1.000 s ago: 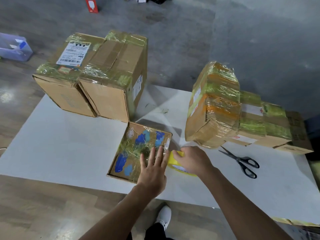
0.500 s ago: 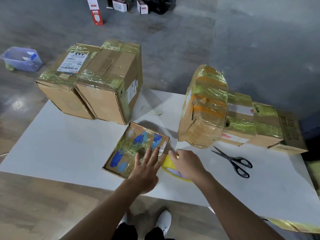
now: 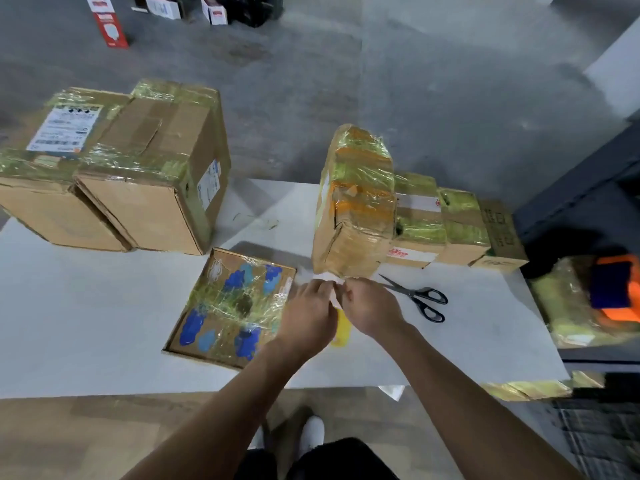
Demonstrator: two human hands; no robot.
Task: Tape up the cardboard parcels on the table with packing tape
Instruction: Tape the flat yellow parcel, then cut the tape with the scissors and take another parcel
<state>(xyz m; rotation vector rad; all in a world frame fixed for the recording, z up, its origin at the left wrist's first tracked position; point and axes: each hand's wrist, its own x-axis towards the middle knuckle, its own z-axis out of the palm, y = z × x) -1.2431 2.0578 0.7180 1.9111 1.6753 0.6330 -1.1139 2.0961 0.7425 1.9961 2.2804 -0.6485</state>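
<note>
- I observed the flat square cardboard parcel with blue shapes under clear film (image 3: 232, 306) lying on the white table (image 3: 86, 323), near the front edge and just left of both hands.
- The left hand (image 3: 304, 317) had its fingers curled and pinched a pale strip of tape (image 3: 327, 277) at the fingertips.
- The right hand (image 3: 372, 310) was curled over the yellow roll of packing tape (image 3: 341, 330). The roll showed edge-on between the two wrists. How the fingers gripped it was blurred.
- The black-handled scissors (image 3: 420, 299) lay on the table just right of the right hand, blades slightly parted.
- A tall film-wrapped cardboard parcel (image 3: 356, 206) stood just beyond the hands, with a row of lower taped boxes (image 3: 446, 223) touching its right side.
- Two large taped brown cartons (image 3: 149, 174) sat side by side at the far left.
</note>
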